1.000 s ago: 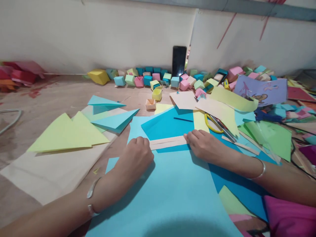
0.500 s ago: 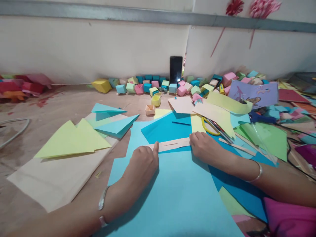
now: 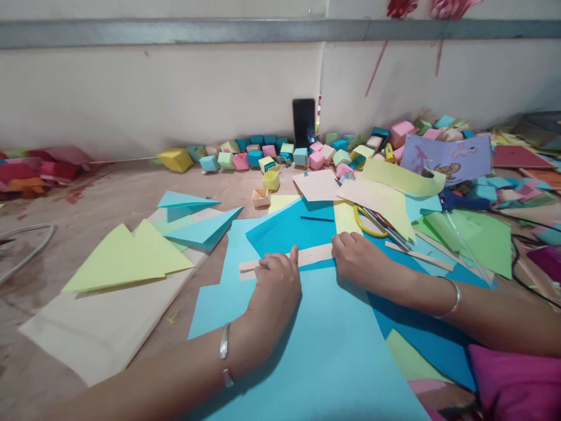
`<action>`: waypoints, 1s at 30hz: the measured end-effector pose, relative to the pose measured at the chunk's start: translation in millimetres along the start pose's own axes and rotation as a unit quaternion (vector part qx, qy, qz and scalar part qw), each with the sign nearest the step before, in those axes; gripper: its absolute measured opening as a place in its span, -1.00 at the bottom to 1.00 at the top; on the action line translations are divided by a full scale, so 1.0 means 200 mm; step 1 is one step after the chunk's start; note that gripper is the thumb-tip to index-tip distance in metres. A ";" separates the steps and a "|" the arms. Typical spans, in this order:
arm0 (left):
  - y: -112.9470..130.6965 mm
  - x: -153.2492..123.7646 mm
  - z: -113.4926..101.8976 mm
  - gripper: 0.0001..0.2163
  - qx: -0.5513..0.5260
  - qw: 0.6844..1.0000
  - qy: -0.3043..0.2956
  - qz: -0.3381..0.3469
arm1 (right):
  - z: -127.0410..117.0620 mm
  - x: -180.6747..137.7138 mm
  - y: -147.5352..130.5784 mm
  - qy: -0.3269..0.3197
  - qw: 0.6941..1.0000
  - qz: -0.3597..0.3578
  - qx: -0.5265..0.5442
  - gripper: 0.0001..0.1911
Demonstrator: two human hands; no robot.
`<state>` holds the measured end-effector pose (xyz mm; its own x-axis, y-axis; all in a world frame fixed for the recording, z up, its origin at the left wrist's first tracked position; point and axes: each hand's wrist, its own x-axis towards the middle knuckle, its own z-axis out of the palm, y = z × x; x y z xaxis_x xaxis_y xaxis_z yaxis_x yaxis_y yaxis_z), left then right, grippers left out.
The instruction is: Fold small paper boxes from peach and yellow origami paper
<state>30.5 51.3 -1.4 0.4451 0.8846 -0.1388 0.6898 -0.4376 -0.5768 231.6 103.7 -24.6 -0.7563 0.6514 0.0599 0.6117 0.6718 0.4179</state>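
Observation:
A pale peach paper strip (image 3: 316,255) lies across the light blue sheet (image 3: 333,345), partly over a darker blue sheet (image 3: 289,228). My left hand (image 3: 277,292) rests on the strip with curled fingers, its thumb pointing up along the upper edge. The strip's left end sticks out past this hand and looks split into two layers. Around the strip's right end my right hand (image 3: 356,257) is closed, its fingertips hiding that end. Behind my right hand lie yellow-handled scissors (image 3: 370,225), partly under paper.
Folded yellow paper (image 3: 131,254) and blue folded pieces (image 3: 204,228) lie at left. Many small paper boxes (image 3: 225,161) line the wall, where a phone (image 3: 304,123) leans. A blue glue gun (image 3: 464,200) sits at right among green paper (image 3: 477,240).
My left hand has slid right along the strip, closer to my right hand, uncovering the strip's left end. My right hand keeps its hold on the right end. The view shifted slightly.

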 end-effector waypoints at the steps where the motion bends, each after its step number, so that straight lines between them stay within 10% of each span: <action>1: 0.00 0.00 0.00 -0.42 -0.009 1.000 -0.001 -0.005 | -0.01 0.00 0.01 0.010 1.000 0.003 0.003 -0.77; 7: 0.00 0.00 0.00 -0.55 0.005 1.000 0.029 -0.007 | -0.06 0.09 -0.05 0.088 0.994 -0.040 0.041 -0.77; 14: 0.01 0.00 0.01 -0.62 -0.018 0.998 0.055 -0.022 | -0.05 0.16 -0.17 0.034 0.993 -0.042 0.105 -0.80; 25: 0.04 0.03 0.08 -0.49 -0.119 0.990 0.041 -0.058 | -0.07 -0.01 0.03 -0.041 0.996 0.074 -0.012 -0.76; 30: 0.03 0.02 0.05 -0.57 -0.096 0.993 0.048 -0.047 | -0.08 0.07 -0.08 0.029 0.998 -0.020 0.061 -0.78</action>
<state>30.7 54.9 -13.4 0.4201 0.9074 -0.0094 0.8226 -0.3852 -0.4182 208.6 96.7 -15.5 -0.7900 0.6050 0.0989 0.6024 0.7362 0.3083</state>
